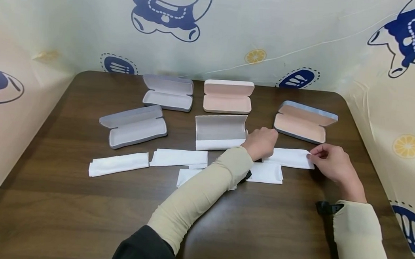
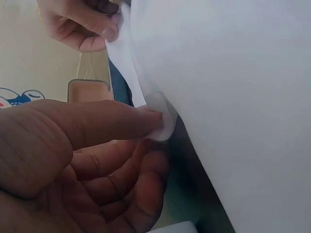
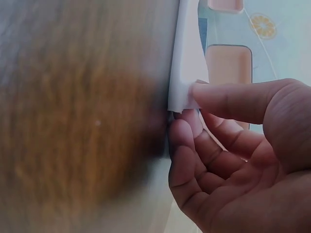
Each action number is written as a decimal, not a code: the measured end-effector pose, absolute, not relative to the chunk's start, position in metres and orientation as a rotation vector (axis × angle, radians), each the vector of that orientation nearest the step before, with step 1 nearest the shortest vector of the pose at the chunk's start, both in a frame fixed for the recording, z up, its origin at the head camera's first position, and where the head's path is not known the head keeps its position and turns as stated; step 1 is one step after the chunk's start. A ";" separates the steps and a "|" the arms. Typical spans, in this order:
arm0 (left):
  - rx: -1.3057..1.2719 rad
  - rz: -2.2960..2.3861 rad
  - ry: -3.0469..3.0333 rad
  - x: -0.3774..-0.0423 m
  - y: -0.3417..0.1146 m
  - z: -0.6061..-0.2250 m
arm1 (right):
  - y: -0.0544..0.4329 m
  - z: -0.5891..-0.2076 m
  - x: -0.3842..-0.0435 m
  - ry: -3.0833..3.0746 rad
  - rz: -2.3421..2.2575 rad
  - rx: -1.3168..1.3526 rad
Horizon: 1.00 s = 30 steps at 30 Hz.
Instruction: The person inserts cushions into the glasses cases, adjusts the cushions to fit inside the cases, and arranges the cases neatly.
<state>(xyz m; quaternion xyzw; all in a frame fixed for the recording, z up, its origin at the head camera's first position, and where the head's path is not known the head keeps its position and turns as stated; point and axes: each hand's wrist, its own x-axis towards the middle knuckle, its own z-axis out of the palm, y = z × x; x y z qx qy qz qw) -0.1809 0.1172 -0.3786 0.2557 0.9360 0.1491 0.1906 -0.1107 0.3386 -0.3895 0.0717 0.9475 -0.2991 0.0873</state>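
White cloth [image 3: 186, 58] cut off at the right wrist view's top

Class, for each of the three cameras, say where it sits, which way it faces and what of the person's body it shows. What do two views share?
Head: worn on the head, facing forward and down at the table; the left hand, right hand and both sleeves show.
Left wrist: on that wrist, facing the white cloth the left hand pinches; the right hand shows beyond.
Right wrist: on that wrist, facing the cloth's other end; only the right hand shows.
Shared: head and left wrist both show both hands at that cloth.
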 end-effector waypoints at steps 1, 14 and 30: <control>0.725 0.423 2.631 -0.181 0.117 -0.378 | 0.338 -0.389 -0.111 2.818 -0.897 0.213; 0.686 0.547 2.596 -0.186 0.119 -0.376 | 0.345 -0.391 -0.107 2.763 -1.013 0.207; 0.568 0.884 2.461 -0.204 0.115 -0.375 | 0.353 -0.385 -0.108 2.657 -1.294 0.319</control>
